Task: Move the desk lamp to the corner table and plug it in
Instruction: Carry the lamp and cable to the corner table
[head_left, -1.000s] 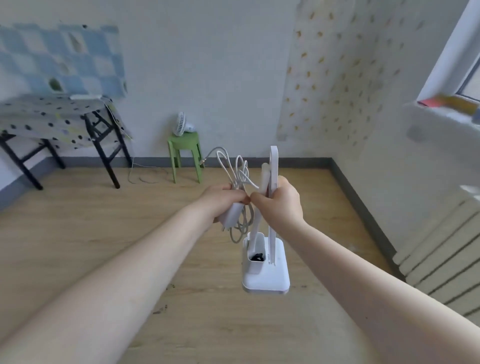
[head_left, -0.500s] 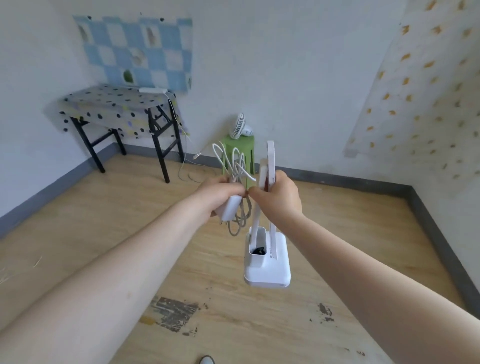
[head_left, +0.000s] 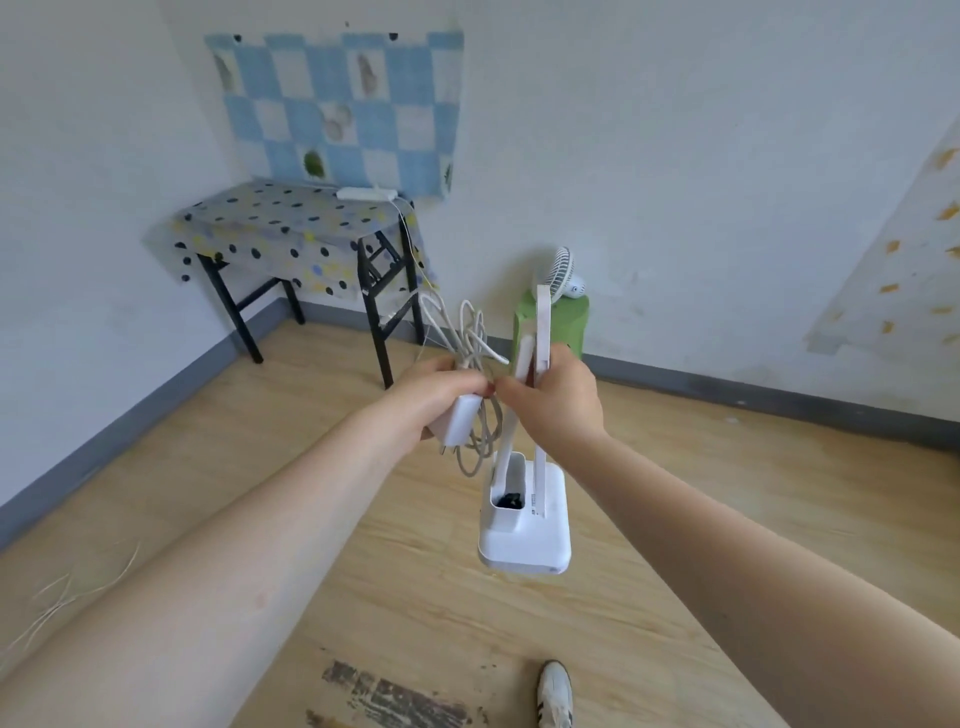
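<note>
I carry a folded white desk lamp (head_left: 525, 525) in the air at chest height. My right hand (head_left: 558, 402) grips its two upright arms, and the square base hangs below. My left hand (head_left: 434, 395) holds the bundled white cord (head_left: 470, 332) together with the white plug adapter (head_left: 458, 420). The corner table (head_left: 291, 221), covered with a dotted cloth on black folding legs, stands ahead to the left against the walls. A white power strip (head_left: 366, 194) lies on its far edge, with a cable hanging down.
A green stool (head_left: 569, 322) with a small white fan (head_left: 563, 273) stands by the back wall, right of the table. A blue checked cloth hangs on the wall above the table. Wooden floor lies between me and the table. My shoe (head_left: 555, 693) shows at the bottom.
The view has turned left and moved closer, so the corner table now sits nearer and more central. The lamp, cord and both hands keep the same grip.
</note>
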